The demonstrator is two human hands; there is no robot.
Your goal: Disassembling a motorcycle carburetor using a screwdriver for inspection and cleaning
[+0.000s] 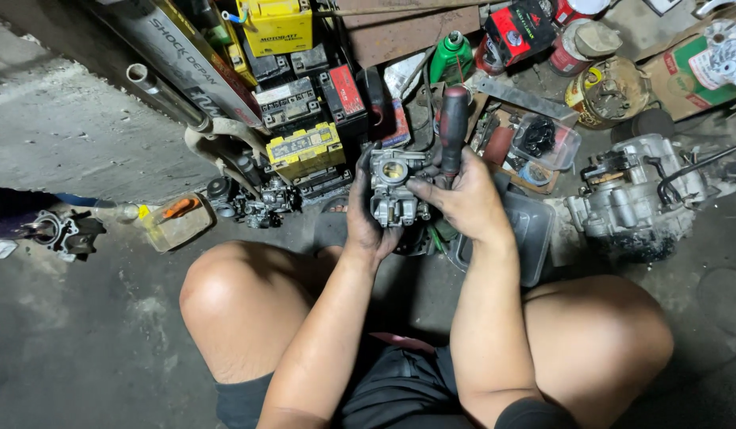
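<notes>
Grey metal, grimy and oil-stained, makes up the carburetor [393, 189] that sits at the middle of the view, held up above the concrete floor [82, 318] between the person's knees. The left hand [366, 214] cups the carburetor from its left, fingers closed round the body. The right hand [463, 199], touching the carburetor's right side, grips a red-and-black-handled screwdriver [454, 123] upright. Beyond the carburetor stand stacked batteries [304, 151]; well to its right lies an engine block [634, 199].
</notes>
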